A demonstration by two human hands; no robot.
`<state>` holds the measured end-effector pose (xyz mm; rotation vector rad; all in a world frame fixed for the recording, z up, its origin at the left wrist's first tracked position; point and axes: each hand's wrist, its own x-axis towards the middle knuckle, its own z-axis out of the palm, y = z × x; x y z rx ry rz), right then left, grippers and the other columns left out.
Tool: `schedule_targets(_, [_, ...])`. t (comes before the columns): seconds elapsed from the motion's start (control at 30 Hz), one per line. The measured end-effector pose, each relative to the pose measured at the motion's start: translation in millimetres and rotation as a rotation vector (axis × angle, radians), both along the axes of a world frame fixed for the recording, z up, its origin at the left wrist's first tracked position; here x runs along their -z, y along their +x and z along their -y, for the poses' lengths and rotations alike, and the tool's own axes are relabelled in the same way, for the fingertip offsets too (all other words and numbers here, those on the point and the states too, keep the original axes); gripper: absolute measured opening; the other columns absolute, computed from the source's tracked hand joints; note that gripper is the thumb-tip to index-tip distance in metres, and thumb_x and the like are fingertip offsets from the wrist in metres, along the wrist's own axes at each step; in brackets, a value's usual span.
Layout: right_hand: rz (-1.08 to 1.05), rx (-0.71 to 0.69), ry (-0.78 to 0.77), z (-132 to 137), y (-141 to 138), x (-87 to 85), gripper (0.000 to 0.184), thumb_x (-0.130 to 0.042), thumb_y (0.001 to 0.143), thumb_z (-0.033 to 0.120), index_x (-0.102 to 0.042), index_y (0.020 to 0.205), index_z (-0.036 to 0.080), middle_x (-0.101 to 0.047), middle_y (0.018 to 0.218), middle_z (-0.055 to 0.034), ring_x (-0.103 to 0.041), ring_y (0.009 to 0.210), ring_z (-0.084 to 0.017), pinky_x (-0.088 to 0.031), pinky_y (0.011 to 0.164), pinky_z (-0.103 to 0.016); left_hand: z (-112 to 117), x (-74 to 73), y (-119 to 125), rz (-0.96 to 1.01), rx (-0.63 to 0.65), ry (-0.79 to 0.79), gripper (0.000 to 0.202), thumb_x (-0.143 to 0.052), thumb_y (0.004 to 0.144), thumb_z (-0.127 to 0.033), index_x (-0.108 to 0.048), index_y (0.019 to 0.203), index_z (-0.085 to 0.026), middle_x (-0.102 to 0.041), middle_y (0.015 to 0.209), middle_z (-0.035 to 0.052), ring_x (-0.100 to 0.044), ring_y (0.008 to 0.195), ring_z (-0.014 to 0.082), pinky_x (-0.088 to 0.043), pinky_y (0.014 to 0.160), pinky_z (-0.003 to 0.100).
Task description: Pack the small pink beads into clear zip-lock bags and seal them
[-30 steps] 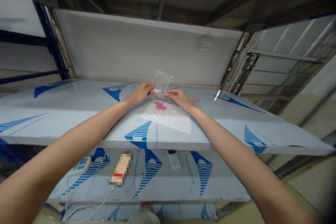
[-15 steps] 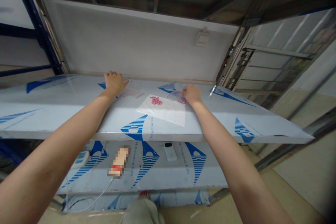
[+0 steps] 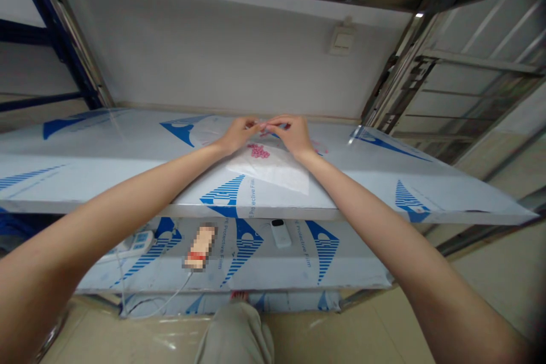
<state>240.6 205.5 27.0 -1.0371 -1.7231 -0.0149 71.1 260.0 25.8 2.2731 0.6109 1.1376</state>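
My left hand (image 3: pixel 239 134) and my right hand (image 3: pixel 295 132) meet above the far part of the upper shelf, fingertips nearly touching. Both are closed in a pinch on a small clear plastic bag (image 3: pixel 263 127) with a pinkish edge, mostly hidden by the fingers. Just below them, a pile of small pink beads (image 3: pixel 259 151) lies on a white sheet (image 3: pixel 284 173). Faint clear film with pink marks lies left of the left wrist. Some pink bits (image 3: pixel 319 149) show just right of the right wrist.
The metal shelf (image 3: pixel 106 170) is covered in blue-printed protective film. On the lower shelf are a blurred-out phone-like object (image 3: pixel 201 247) on a white cable, a white device (image 3: pixel 280 234) and a power strip (image 3: pixel 139 243). A wall switch (image 3: pixel 342 40) is behind; another shelf hangs overhead.
My left hand has moved right from the clear bags, and my right hand has moved left and up slightly. They now come together on a small bag. The view has shifted slightly.
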Motion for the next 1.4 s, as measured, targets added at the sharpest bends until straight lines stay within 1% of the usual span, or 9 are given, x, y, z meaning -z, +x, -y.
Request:
schedule_targets(0.1, [-0.048, 0.019, -0.042, -3, 1, 2.2, 0.01, -0.068, 0.082, 0.023, -0.078, 0.081, 0.022, -0.076, 0.088, -0.0049, -0.069, 0.083, -0.019, -0.05, 0.079, -0.03, -4, -4.3, -6, 0.03, -0.028, -0.033, 0.031, -0.058, 0.085, -0.044, -0.07, 0.078, -0.016, -0.071, 0.079, 0.0067, -0.063, 0.077, 0.0178, -0.045, 0.077, 0.029])
schedule_targets(0.2, [-0.105, 0.024, -0.069, -5, 3, 1.9, 0.008, -0.07, 0.079, 0.019, -0.077, 0.083, 0.02, -0.076, 0.091, -0.0065, -0.069, 0.084, -0.019, -0.051, 0.079, -0.03, -3, -7.0, -8, -0.006, -0.105, -0.057, 0.039, -0.058, 0.085, -0.05, -0.068, 0.068, -0.016, -0.068, 0.065, 0.0062, -0.061, 0.067, 0.0175, -0.047, 0.074, 0.03])
schedule_targets(0.27, [-0.155, 0.027, -0.052, -6, 1, 1.3, 0.007, -0.071, 0.078, 0.017, -0.076, 0.081, 0.019, -0.076, 0.092, -0.0066, -0.069, 0.087, -0.018, -0.052, 0.082, -0.03, 2, -7.7, -6, -0.027, -0.116, -0.062, 0.044, -0.056, 0.086, -0.054, -0.067, 0.066, -0.016, -0.065, 0.059, 0.006, -0.061, 0.063, 0.0175, -0.048, 0.073, 0.031])
schedule_targets(0.4, [-0.148, 0.059, -0.027, -2, -4, -0.9, 0.004, -0.071, 0.078, 0.019, -0.075, 0.077, 0.019, -0.075, 0.094, -0.0055, -0.069, 0.094, -0.019, -0.052, 0.086, -0.032, 11, -7.9, 1, 0.006, -0.015, -0.056, 0.038, -0.059, 0.086, -0.052, -0.069, 0.078, -0.016, -0.071, 0.073, 0.0078, -0.064, 0.074, 0.0186, -0.048, 0.075, 0.03])
schedule_targets(0.6, [-0.059, 0.085, -0.093, 10, -12, -4.4, 0.01, -0.067, 0.082, 0.022, -0.076, 0.086, 0.021, -0.075, 0.103, -0.0053, -0.067, 0.102, -0.021, -0.051, 0.091, -0.035, 9, -5.6, 4, 0.067, -0.075, -0.022, 0.032, -0.058, 0.089, -0.044, -0.068, 0.08, -0.015, -0.071, 0.081, 0.0087, -0.064, 0.088, 0.0221, -0.047, 0.083, 0.031])
schedule_targets(0.8, [-0.084, 0.05, -0.127, 8, -13, -3.5, 0.015, -0.065, 0.084, 0.022, -0.077, 0.092, 0.021, -0.074, 0.105, -0.0057, -0.067, 0.104, -0.022, -0.052, 0.09, -0.036, 7, -5.8, 5, 0.116, -0.086, -0.063, 0.026, -0.059, 0.089, -0.038, -0.067, 0.076, -0.016, -0.071, 0.08, 0.0072, -0.064, 0.086, 0.022, -0.047, 0.082, 0.032])
schedule_targets(0.97, [-0.113, 0.041, -0.164, 5, -11, -1.5, 0.016, -0.064, 0.085, 0.026, -0.077, 0.093, 0.022, -0.075, 0.102, -0.005, -0.067, 0.104, -0.023, -0.053, 0.089, -0.037, 9, -4.7, 3, 0.132, -0.028, -0.061, 0.026, -0.063, 0.086, -0.037, -0.068, 0.076, -0.014, -0.072, 0.084, 0.0097, -0.064, 0.083, 0.0217, -0.047, 0.08, 0.032])
schedule_targets(1.2, [-0.131, -0.082, -0.2, 6, -8, -4.6, 0.015, -0.065, 0.086, 0.03, -0.078, 0.092, 0.023, -0.076, 0.097, -0.0032, -0.069, 0.097, -0.02, -0.053, 0.088, -0.035, 7, -4.4, 0, 0.131, -0.089, -0.033, 0.022, -0.064, 0.085, -0.036, -0.067, 0.08, -0.015, -0.073, 0.085, 0.0086, -0.064, 0.087, 0.0204, -0.048, 0.085, 0.032])
schedule_targets(1.4, [-0.074, -0.019, -0.193, 5, -8, -0.3, 0.02, -0.061, 0.089, 0.027, -0.076, 0.099, 0.023, -0.075, 0.104, -0.0044, -0.067, 0.101, -0.02, -0.051, 0.089, -0.033, 5, -5.2, 1, 0.115, -0.034, -0.03, 0.016, -0.062, 0.084, -0.03, -0.066, 0.077, -0.017, -0.073, 0.087, 0.0071, -0.065, 0.089, 0.0207, -0.047, 0.089, 0.033])
